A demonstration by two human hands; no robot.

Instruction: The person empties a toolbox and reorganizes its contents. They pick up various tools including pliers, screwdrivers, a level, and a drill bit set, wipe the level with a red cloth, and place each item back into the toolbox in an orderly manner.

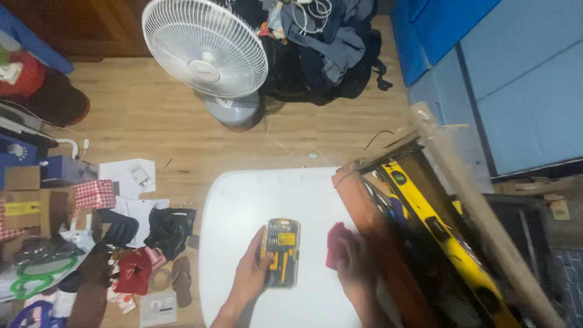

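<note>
Red cloth (337, 244) partly hides the blurred right hand (355, 261).

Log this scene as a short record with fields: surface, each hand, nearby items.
surface: white table on a wooden floor
left hand: left hand grips the screwdriver bit set, a yellow and black case lying flat
right hand: right hand rests on a red cloth
right of table: wooden toolbox holding a yellow level
behind table: white fan
</note>
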